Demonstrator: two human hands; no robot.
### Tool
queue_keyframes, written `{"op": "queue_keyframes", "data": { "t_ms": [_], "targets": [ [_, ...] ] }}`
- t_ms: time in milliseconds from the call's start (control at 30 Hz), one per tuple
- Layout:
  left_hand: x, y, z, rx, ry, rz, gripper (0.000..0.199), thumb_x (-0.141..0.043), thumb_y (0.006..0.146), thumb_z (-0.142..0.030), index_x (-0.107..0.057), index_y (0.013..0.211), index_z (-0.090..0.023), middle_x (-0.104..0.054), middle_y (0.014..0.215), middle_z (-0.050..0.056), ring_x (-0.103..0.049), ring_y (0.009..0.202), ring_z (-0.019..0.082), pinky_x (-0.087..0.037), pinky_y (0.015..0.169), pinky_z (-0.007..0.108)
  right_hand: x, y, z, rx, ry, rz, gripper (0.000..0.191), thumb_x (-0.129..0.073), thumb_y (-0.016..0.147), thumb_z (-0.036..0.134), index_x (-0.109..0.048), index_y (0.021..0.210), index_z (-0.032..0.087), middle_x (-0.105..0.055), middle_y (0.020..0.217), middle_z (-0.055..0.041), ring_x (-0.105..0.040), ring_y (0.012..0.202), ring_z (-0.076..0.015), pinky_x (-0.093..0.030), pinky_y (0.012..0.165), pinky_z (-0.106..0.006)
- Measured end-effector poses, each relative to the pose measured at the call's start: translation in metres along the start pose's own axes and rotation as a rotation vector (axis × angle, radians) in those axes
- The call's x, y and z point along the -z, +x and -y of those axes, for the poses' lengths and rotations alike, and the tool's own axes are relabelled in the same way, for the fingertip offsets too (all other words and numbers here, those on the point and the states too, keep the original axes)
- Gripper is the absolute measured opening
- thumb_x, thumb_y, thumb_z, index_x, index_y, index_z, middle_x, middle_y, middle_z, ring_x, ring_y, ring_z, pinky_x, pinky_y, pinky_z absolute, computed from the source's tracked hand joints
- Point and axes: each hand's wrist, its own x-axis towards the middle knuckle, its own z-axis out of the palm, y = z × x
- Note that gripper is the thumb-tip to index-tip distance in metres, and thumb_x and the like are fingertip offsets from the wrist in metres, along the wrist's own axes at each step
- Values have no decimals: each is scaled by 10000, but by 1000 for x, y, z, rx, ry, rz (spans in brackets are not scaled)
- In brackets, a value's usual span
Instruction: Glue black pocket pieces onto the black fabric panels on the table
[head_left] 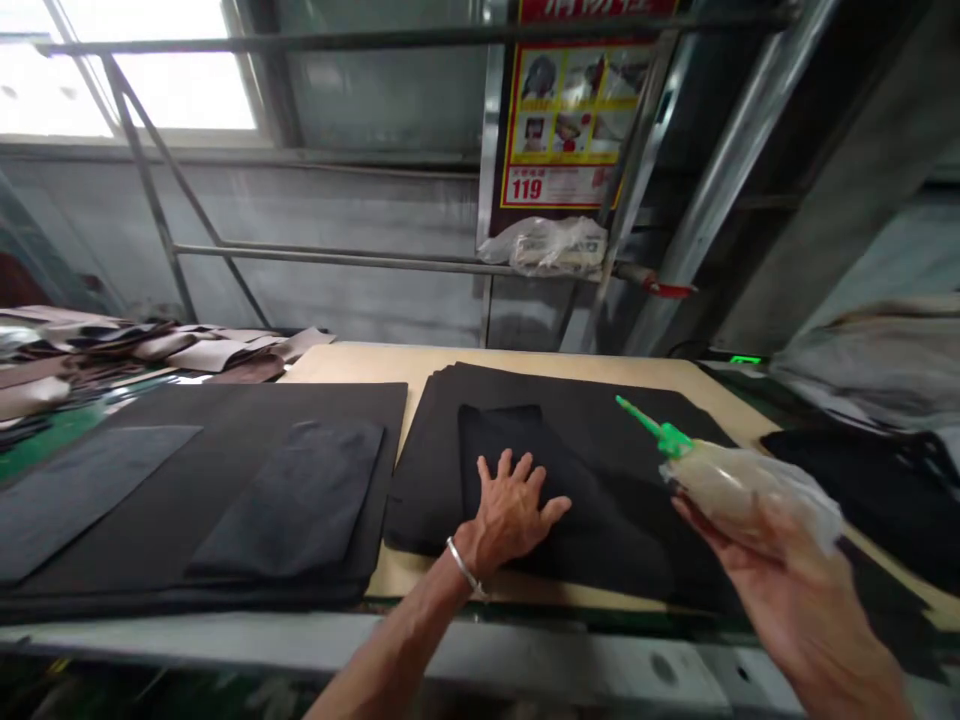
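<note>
Left hand (512,512) lies spread on a black rectangular piece (504,432) atop stacked black sheets (630,455); right hand (799,575) holds a squeeze bottle (742,485). Smoothing seems the step; next calls for a steady nozzle (640,414).

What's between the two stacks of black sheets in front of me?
The head view shows a narrow, bare strip of tan board between the left stack and the right stack under your left hand.

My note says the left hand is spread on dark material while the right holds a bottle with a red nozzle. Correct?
Not quite: the nozzle is green, not red, as the head view shows. The left hand is spread on dark material and the right hand holds the bottle.
</note>
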Motion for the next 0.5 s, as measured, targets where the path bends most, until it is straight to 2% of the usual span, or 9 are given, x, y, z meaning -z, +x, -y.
{"op": "queue_keyframes", "data": {
  "t_ms": [167, 233, 300, 367, 400, 500],
  "targets": [
    [9, -30, -5, -133, -12, 28, 504, -420, 964, -601, -561, 1283, -237, -514, 1429, 104, -368, 1373, 368, -213, 1091, 784, -15, -1, -2, 26, -64, 60, 490, -832, 616, 404, -684, 1056, 245, -676, 1133, -75, -656, 1060, -301, -639, 779, -404],
    [11, -40, -6, -169, -18, 45, 568, -523, 894, -660, -565, 1269, -236, -528, 1405, 115, -403, 1340, 361, -215, 1082, 793, -21, -1, -5, 27, -72, 91, 506, -833, 606, 410, -680, 1052, 227, -685, 1109, -83, -666, 1031, -309, -641, 763, -414],
    [10, -49, -5, -204, -29, 70, 728, -668, 762, -708, -540, 1298, -233, -511, 1425, 126, -378, 1356, 383, -179, 1077, 816, -25, 1, -7, 29, -72, 103, 530, -842, 586, 394, -674, 1055, 211, -686, 1104, -89, -671, 1017, -312, -641, 756, -417],
    [7, -57, -1, -239, -38, 83, 809, -777, 693, -645, -510, 1338, -235, -480, 1462, 129, -322, 1398, 395, -151, 1096, 806, -25, 2, -9, 33, -93, 99, 530, -847, 575, 384, -674, 1041, 203, -689, 1093, -88, -675, 1008, -307, -640, 765, -409],
    [5, -59, 1, -251, -43, 82, 748, -793, 717, -573, -519, 1331, -244, -488, 1459, 118, -317, 1407, 381, -158, 1115, 780, -25, 3, -10, 37, -110, 106, 524, -845, 574, 382, -675, 1037, 205, -690, 1089, -82, -675, 1013, -304, -637, 781, -408],
    [2, -62, 7, -244, -69, 47, 283, -654, 895, -312, -626, 1173, -268, -600, 1346, 60, -420, 1359, 282, -213, 1165, 662, -23, 2, -13, 52, -162, 122, 486, -826, 589, 397, -677, 1020, 230, -693, 1070, -52, -671, 1030, -293, -626, 817, -410]
  ]
}}
